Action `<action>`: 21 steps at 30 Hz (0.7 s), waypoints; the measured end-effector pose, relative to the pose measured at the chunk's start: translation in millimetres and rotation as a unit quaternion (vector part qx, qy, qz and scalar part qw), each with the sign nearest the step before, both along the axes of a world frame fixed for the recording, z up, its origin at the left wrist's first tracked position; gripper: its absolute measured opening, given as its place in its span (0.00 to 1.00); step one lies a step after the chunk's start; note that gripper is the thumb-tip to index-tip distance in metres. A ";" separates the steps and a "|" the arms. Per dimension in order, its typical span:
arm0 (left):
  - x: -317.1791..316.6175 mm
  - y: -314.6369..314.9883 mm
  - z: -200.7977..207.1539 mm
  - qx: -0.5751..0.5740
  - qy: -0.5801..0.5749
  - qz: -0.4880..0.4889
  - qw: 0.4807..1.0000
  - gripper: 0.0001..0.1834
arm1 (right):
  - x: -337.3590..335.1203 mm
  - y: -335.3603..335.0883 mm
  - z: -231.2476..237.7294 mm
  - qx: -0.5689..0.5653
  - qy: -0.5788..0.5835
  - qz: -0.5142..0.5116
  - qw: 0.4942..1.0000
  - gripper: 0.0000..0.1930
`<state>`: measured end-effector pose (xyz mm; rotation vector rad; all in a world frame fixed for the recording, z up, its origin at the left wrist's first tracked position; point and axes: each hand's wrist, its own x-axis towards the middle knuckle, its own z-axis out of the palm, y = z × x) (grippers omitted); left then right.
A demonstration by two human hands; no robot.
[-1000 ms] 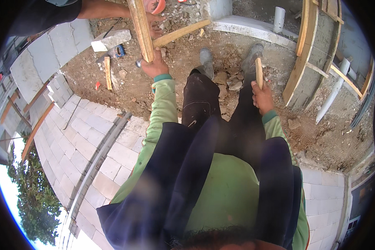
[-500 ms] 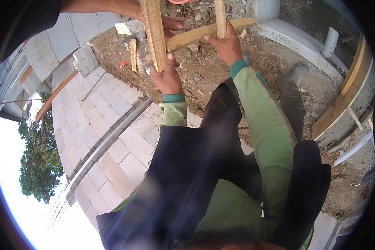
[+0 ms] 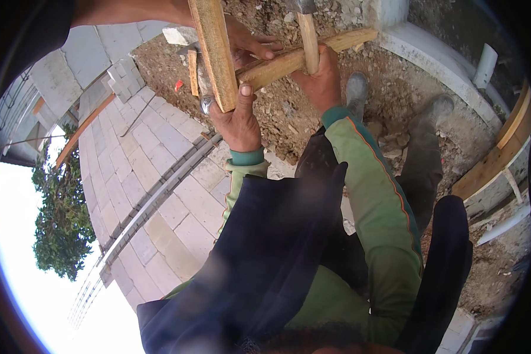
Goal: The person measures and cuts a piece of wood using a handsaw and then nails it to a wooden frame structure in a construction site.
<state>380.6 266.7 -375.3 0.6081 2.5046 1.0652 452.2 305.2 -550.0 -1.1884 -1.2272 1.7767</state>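
My left hand (image 3: 239,123) is closed round the lower end of an upright wooden post (image 3: 214,53), thumb on its near face. A second, shorter timber (image 3: 277,66) runs off to the right from beside that post. In front of this timber, my right hand (image 3: 320,76) grips the wooden handle of a hammer (image 3: 308,35); its metal head shows at the top edge. Another person's hand (image 3: 248,42) reaches in from the upper left behind the post, its fingers near the shorter timber. A shiny round metal piece (image 3: 206,104) shows beside my left hand; I cannot tell what it is.
Rough soil and stones (image 3: 277,118) lie under the timbers. A thin wood strip (image 3: 193,72) and a white block (image 3: 180,35) lie to the left. A curved concrete edge (image 3: 442,71) stands at the right, and a pale block wall (image 3: 153,177) fills the left.
The hammer's head has come into view at the top edge. The other person's fingers are closer to the shorter timber. My left hand keeps its grip on the post.
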 end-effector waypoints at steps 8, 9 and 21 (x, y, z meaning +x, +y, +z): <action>-20.8 -8.5 1.0 -0.091 0.071 -0.113 0.987 0.20 | -9.7 -7.6 6.2 0.008 -0.019 -0.025 0.999 0.29; -23.0 -11.5 3.1 -0.095 0.066 -0.111 0.987 0.20 | -10.0 -8.7 7.0 0.011 -0.023 -0.020 0.999 0.29; -56.1 17.0 52.2 -0.313 -0.020 -0.205 0.927 0.21 | -15.1 -15.0 14.3 -0.011 -0.053 0.011 0.998 0.32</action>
